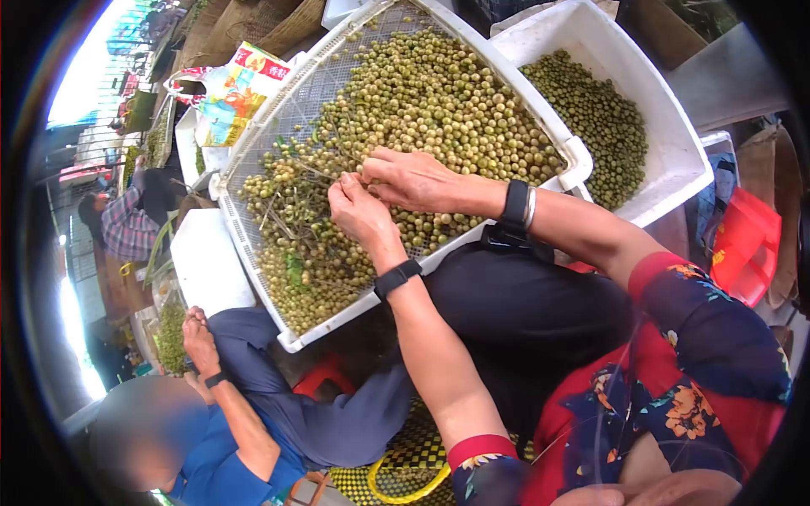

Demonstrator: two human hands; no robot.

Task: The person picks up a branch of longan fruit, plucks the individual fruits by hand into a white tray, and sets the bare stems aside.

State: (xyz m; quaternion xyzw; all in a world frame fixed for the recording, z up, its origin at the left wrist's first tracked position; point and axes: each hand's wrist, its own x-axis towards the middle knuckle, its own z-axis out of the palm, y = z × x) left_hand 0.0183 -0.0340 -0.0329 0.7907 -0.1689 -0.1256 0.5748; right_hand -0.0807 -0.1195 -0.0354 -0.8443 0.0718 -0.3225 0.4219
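- Currently, the left hand and the right hand meet fingertip to fingertip over the white mesh tray. Both are closed in a pinch on a thin twig of small green berries.
- Whether a single berry sits between the fingertips is too small to tell.
- The twig lies near the middle of the tray. The loose berries are on one side of it, and a heap of stalks and leaves is on the other.
- A white tub just beside the tray holds more berries, with no stalks visible among them.
- Recommended technique, as a judgement:
  - Hold the twig steady with one hand.
  - Pull each berry off at its base with the other hand.
  - Press lightly so the skin does not split.
- Keep bare stalks on the stalk side, apart from the cleaned berries.
- Another person's hand rests by a separate heap at lower left, well apart from the tray.
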